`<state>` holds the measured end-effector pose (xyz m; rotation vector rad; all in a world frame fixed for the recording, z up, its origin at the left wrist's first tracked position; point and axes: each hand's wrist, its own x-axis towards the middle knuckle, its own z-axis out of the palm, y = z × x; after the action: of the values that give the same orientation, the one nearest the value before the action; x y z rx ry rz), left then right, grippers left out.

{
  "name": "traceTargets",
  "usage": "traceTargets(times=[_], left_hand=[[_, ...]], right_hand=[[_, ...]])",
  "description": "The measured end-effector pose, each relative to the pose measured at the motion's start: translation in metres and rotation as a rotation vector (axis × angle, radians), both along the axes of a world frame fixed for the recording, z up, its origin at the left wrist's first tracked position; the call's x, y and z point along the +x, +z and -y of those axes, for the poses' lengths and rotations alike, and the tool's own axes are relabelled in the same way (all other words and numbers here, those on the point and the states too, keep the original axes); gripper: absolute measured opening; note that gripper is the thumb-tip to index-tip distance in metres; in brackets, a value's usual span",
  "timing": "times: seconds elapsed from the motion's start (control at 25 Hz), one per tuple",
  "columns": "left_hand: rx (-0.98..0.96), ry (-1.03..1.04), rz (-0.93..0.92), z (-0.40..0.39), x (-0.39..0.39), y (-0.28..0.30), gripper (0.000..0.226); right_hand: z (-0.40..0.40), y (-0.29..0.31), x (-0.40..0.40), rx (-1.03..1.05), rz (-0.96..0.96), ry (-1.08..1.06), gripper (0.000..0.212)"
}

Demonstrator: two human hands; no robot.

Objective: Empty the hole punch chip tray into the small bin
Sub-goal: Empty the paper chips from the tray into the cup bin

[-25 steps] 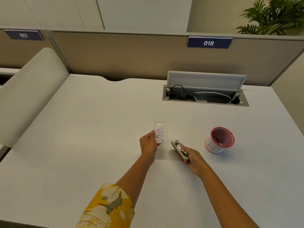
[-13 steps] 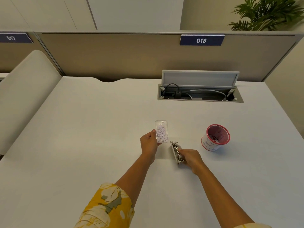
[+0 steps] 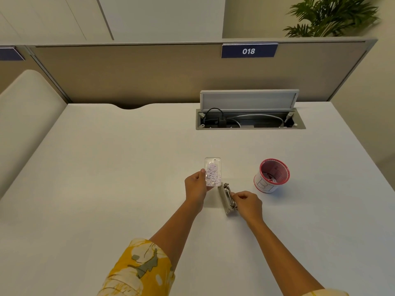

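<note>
My left hand (image 3: 195, 185) holds a clear rectangular chip tray (image 3: 212, 171) level above the white desk (image 3: 106, 178); pale lilac paper chips fill it. Just right of it my right hand (image 3: 248, 202) grips the grey hole punch (image 3: 227, 198), which lies on the desk with its metal underside facing right. The small bin (image 3: 272, 175), a white cup with a red rim and pink inside, stands on the desk to the right of both hands, apart from them. A few chips show at its bottom.
An open cable box (image 3: 250, 120) with its lid raised and cords inside sits in the desk behind the hands. A beige partition (image 3: 149, 75) with a "018" sign closes off the back. A padded divider (image 3: 23, 116) rises at the left edge.
My right hand has lowered the hole punch from the air onto the desk beside the tray. My left hand and the tray have hardly moved. The view has shifted right.
</note>
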<state>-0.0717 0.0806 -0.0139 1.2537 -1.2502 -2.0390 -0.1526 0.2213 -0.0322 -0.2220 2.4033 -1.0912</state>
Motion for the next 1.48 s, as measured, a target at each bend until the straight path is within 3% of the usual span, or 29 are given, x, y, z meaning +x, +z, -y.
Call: traceTargets(times=[0.16, 0.36, 0.52, 0.68, 0.92, 1.0, 1.16, 1.32, 1.48], left_hand=[[-0.019, -0.067, -0.037, -0.007, -0.008, 0.009, 0.031], [-0.129, -0.271, -0.048, -0.017, -0.022, 0.018, 0.032], [-0.154, -0.511, -0.001, -0.013, -0.032, 0.03, 0.032], [-0.169, -0.66, 0.02, -0.012, -0.044, 0.042, 0.033], [-0.149, -0.657, -0.018, -0.031, -0.065, 0.048, 0.037], [-0.228, -0.595, -0.006, -0.038, -0.07, 0.047, 0.034], [-0.618, -0.558, 0.035, -0.047, -0.073, 0.039, 0.026], [-0.898, -0.726, 0.131, -0.056, -0.074, 0.034, 0.037], [-1.145, -0.842, 0.158, -0.06, -0.07, 0.029, 0.043]], right_hand=[[0.005, 0.019, 0.001, -0.113, -0.118, -0.004, 0.034], [0.016, 0.055, -0.024, -0.447, 0.016, -0.048, 0.033], [-0.004, 0.071, -0.055, -0.482, 0.051, -0.127, 0.02], [-0.033, 0.072, -0.072, -0.489, 0.249, -0.138, 0.009], [-0.062, 0.08, -0.093, -0.527, 0.259, -0.291, 0.015], [-0.073, 0.083, -0.104, -0.554, 0.224, -0.368, 0.02], [-0.093, 0.085, -0.12, -0.432, -0.004, -0.455, 0.031], [-0.094, 0.084, -0.121, -0.244, -0.341, -0.327, 0.024], [-0.08, 0.084, -0.112, -0.171, -0.499, -0.15, 0.023]])
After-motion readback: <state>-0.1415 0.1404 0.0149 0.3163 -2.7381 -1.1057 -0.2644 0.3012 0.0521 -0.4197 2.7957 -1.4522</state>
